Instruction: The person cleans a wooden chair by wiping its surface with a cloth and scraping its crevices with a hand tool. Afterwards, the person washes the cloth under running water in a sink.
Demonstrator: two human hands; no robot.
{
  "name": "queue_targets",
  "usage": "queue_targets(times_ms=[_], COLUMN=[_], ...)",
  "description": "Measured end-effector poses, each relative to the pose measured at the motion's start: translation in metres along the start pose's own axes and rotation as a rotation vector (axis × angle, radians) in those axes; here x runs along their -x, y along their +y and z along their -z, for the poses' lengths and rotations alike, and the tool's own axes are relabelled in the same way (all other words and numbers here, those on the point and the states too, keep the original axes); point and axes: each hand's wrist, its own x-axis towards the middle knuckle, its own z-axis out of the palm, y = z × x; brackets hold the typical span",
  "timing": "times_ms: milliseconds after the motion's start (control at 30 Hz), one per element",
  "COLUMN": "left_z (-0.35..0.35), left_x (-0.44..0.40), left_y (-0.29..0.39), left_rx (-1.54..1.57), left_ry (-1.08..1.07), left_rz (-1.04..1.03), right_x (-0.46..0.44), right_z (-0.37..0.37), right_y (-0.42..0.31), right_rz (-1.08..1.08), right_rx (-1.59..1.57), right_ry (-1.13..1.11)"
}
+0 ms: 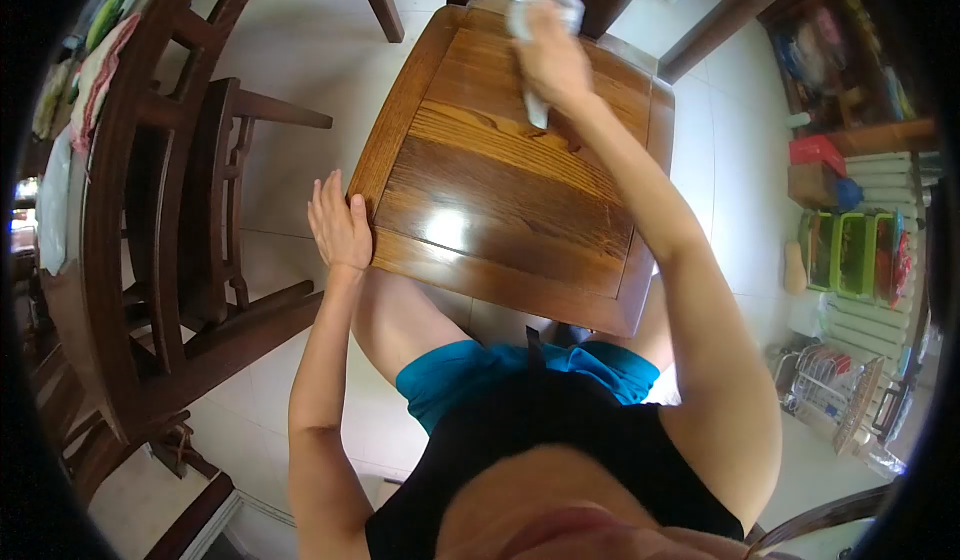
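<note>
Nearest the camera is your black top, then teal shorts. A dark wooden chair stands left; green baskets sit against white slats, right. The brown chair seat before you stands over pale floor tiles, glare on its near half. Your right hand has its grip curled around a blurred white cloth at the seat's far end; your left hand, grip spread and empty, touches the near-left edge.

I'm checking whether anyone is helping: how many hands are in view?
2: the left hand at the left edge of the wooden chair seat, and the blurred right hand with a white cloth near its far end. No others show.
</note>
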Motion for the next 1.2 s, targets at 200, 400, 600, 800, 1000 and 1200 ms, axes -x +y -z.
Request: queue_targets(times_ms=[200,400,600,800,1000,1200], left_z=[0.002,0.0,0.001,0.002,-0.001,0.001], left_x=[0.0,-0.005,-0.002,0.002,0.0,-0.001], left_y=[0.001,-0.004,0.0,-0.006,-0.008,-0.008], left_rx=[-0.021,0.028,0.023,-0.017,-0.042,-0.014], left_ry=[-0.028,0.003,-0.013,-0.006,-0.008,0.013], left_rz=[0.002,-0.018,-0.016,-0.002,-0.02,-0.016], right_x=[-0.072,-0.122,-0.049,-0.113,-0.053,-0.113], right_z=[-0.108,-0.114,-0.1,-0.121,-0.104,-0.106], right_y=[-0.03,-0.001,-0.018,-0.011,-0.038,-0.026], right_rz=[-0.121,-0.063,0.1,-0.001,0.059,-0.061], right_rx=[0.154,0.119,0.048,0.209,0.15,0.235], right_ry=[-0.295,-0.379,-0.323,-0.267,-0.308,-0.366])
